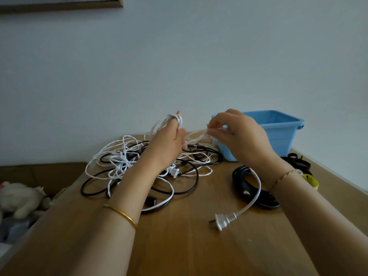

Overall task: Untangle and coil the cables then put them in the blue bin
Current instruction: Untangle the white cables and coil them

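The left hand (169, 142) is raised mid-frame with loops of thin white cable (177, 118) wound round its fingers. The right hand (239, 134) pinches a strand of it just before the smooth plastic blue bin (278, 126), at the wooden desk's (179, 248) far right corner. A tangle (123, 160) of twisted white and glossy black cords sprawls centre-left. Bare wood fills the lower centre beside a white plug (222, 220).

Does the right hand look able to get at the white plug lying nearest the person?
Probably yes, once it lets go: the right hand pinches a thin white cable, but the white plug lies uncovered on the table.
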`<state>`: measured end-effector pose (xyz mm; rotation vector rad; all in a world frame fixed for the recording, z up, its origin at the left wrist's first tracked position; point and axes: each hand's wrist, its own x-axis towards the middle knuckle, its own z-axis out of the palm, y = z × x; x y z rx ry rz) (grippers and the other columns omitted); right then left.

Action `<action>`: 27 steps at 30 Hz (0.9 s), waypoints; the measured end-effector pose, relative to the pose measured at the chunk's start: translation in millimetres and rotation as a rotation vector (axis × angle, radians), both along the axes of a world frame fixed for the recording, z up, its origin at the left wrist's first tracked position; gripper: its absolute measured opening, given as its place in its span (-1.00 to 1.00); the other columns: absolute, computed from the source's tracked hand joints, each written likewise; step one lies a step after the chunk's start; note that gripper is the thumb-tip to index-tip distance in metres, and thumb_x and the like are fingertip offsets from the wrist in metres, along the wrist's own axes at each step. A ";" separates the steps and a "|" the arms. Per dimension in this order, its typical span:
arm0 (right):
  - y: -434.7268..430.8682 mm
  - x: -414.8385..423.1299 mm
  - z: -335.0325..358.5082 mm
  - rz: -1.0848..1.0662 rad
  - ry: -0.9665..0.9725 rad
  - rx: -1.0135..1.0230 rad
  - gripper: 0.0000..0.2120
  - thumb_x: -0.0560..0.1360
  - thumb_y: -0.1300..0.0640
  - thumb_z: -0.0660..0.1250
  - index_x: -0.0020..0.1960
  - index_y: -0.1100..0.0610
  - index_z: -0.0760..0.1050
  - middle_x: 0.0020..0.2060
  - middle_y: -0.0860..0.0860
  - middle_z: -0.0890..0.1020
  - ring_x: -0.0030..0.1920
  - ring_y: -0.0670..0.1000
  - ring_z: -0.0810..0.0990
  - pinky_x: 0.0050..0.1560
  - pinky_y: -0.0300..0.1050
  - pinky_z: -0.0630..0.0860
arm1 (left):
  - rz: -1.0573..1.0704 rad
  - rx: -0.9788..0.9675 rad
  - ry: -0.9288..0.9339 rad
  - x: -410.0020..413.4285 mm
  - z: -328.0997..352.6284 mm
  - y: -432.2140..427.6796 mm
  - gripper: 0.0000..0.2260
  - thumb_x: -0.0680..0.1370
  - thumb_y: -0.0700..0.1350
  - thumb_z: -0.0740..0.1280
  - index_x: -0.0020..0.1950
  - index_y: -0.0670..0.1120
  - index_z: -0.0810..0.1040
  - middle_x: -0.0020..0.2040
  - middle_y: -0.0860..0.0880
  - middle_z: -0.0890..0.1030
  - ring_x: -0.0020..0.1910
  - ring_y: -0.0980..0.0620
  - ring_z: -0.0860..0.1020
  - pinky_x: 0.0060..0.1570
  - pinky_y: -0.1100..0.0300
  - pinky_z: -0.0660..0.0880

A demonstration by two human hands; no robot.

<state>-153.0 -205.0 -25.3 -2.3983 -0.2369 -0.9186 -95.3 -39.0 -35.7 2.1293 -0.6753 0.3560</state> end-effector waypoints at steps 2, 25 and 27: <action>-1.0 1.8 -1.7 0.007 -0.020 0.135 -0.86 0.51 0.05 0.33 -0.22 -0.09 0.47 -0.13 -0.12 0.54 -0.11 -0.06 0.53 -0.05 0.00 0.47 | -0.064 0.027 0.052 -2.3 0.3 -1.5 -0.56 0.67 -0.11 0.06 0.56 0.00 0.10 -0.26 -0.02 0.58 -0.29 0.08 0.51 -0.08 0.08 0.49; -15.5 0.7 -19.7 0.257 1.173 -0.311 -0.72 0.60 0.13 0.18 -0.29 0.11 0.43 -0.48 -0.01 0.40 -0.54 -0.06 0.39 -0.45 -0.22 0.38 | 0.033 -0.402 0.127 3.1 20.7 28.1 -0.80 0.66 -0.11 0.12 0.02 -0.13 0.51 -0.56 0.03 0.46 -0.60 0.08 0.33 -0.53 0.28 0.31; -8.2 -1.6 -18.8 0.299 1.212 -0.384 -0.77 0.57 0.15 0.23 -0.24 0.10 0.53 -0.44 0.00 0.49 -0.49 -0.06 0.46 -0.40 -0.21 0.46 | 0.013 -0.411 0.154 2.4 22.4 28.6 -0.79 0.66 -0.11 0.11 0.03 -0.13 0.52 -0.56 0.03 0.45 -0.60 0.07 0.33 -0.52 0.26 0.31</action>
